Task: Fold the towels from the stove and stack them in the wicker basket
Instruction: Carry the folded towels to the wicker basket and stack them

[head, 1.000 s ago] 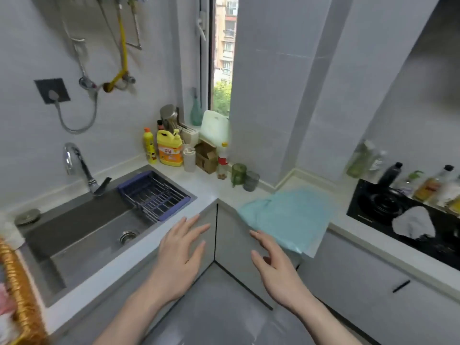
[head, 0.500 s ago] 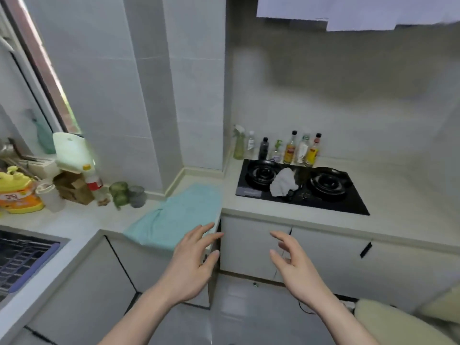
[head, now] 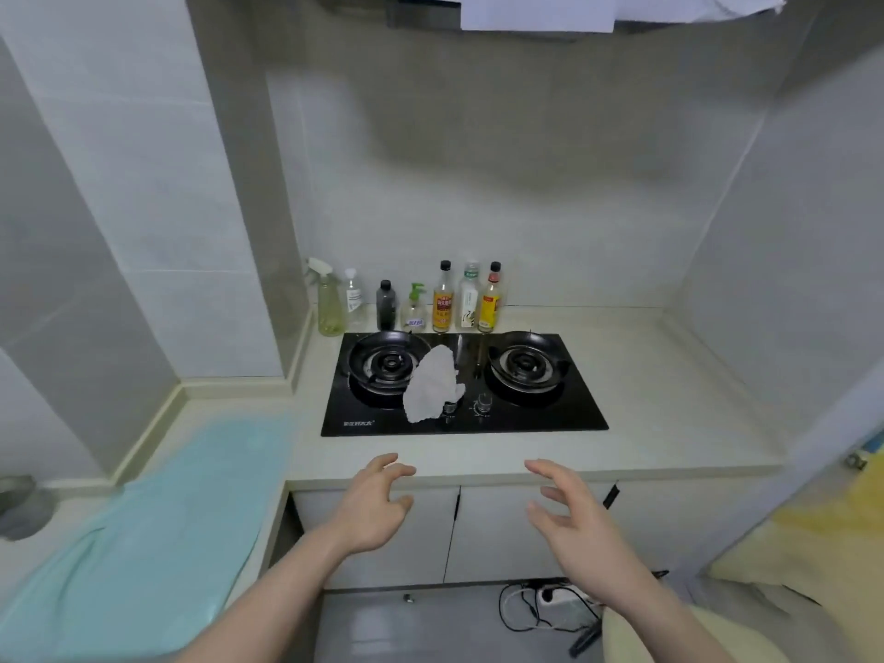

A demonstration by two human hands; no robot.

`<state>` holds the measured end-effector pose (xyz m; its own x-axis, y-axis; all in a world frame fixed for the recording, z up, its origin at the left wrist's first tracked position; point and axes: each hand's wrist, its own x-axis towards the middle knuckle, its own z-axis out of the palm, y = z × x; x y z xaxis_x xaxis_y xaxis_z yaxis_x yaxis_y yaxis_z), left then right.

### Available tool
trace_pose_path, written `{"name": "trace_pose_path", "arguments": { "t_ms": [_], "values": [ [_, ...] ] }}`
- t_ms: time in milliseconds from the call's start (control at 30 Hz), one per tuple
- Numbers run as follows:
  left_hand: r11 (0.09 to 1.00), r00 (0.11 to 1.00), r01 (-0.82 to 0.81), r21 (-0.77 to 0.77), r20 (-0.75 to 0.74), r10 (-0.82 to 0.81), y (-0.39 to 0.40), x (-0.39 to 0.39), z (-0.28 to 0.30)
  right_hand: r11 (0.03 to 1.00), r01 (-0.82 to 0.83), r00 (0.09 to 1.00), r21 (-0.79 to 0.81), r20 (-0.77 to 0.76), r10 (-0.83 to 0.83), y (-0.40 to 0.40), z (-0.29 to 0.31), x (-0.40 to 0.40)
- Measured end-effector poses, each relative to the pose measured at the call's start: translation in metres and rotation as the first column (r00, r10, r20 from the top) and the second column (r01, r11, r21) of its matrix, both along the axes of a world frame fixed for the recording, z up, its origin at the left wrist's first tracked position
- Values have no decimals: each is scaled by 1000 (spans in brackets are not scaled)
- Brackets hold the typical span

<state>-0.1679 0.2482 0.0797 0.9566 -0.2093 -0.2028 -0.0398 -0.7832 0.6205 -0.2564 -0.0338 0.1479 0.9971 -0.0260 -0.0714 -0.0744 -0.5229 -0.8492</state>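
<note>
A crumpled white towel [head: 433, 385] lies on the black two-burner gas stove [head: 535, 413], between the left burner and the knobs. A light blue towel [head: 158, 519] is spread flat on the counter to the left, hanging over its front edge. My left hand [head: 370, 507] and my right hand [head: 574, 519] hover in front of the counter edge below the stove, both empty with fingers curled apart. The wicker basket is out of view.
Several bottles [head: 442, 299] stand in a row behind the stove against the tiled wall. A beige counter [head: 669, 413] runs right of the stove. White cabinet doors [head: 492, 538] sit below, with a power strip and cable [head: 545, 600] on the floor. A yellow object [head: 813, 543] is at the right.
The view has swung right from the sink past the corner to face the stove. Both empty hands moved with it and now sit in front of the stove.
</note>
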Motion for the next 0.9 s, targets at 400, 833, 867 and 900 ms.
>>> {"name": "trace_pose_path", "arguments": {
  "t_ms": [400,833,867,900],
  "values": [
    [994,955,35,108,-297,-1,-77,170,-61,1000,16,997,13,-76,-15,-65,-15,118],
    [934,926,-42,355,-338,170,-123,270,-125,978,-205,966,34,-157,207,-134,-51,289],
    [932,922,-56,359,-340,187,-125,273,-127,974,-226,960,31,-164,228,-140,-53,300],
    [931,917,-78,356,-341,207,-128,276,-127,968,-249,953,28,-171,250,-146,-55,311]
  ]
}}
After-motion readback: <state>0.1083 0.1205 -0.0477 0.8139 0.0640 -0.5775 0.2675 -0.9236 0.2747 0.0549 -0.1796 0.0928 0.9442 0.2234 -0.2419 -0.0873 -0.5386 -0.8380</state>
